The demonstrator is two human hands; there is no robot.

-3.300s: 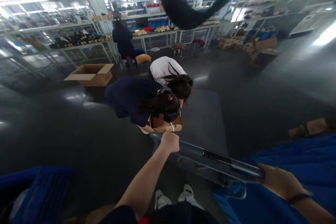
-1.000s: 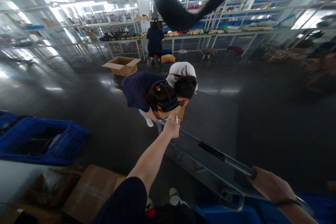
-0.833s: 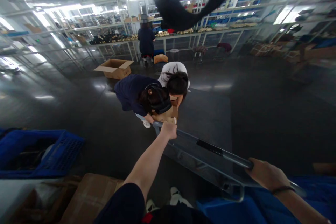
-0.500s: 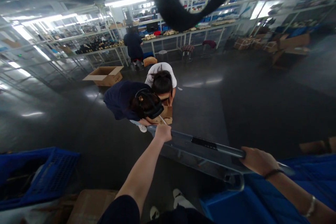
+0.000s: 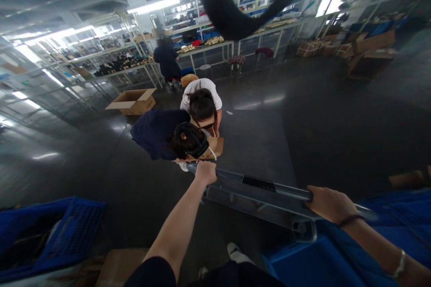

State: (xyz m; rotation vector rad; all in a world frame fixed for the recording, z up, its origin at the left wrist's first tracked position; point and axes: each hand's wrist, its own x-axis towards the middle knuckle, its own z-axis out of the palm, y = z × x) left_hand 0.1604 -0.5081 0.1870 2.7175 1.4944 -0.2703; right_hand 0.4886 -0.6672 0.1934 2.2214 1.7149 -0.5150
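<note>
A long metal handlebar (image 5: 232,176) with a black sleeve at its middle runs across in front of me, seemingly the push handle of a cart. Around its left part, my left hand (image 5: 206,173) is closed. Farther right on the same bar, my right hand (image 5: 332,204) is wrapped round it. Below the bar is a metal frame (image 5: 303,231) with a rounded corner. Just past my left hand, two people bend over an open cardboard box (image 5: 215,147); its contents are mostly hidden by their heads and arms.
Blue bins (image 5: 310,262) stand at lower right, and a blue crate (image 5: 72,233) at lower left beside a cardboard box (image 5: 121,267). Another open carton (image 5: 134,101) sits on the floor at left. A person (image 5: 167,60) stands by long workbenches (image 5: 215,49) at the back.
My view has shifted slightly. The two people have shifted a little over the box. Both my hands keep their hold on the handlebar.
</note>
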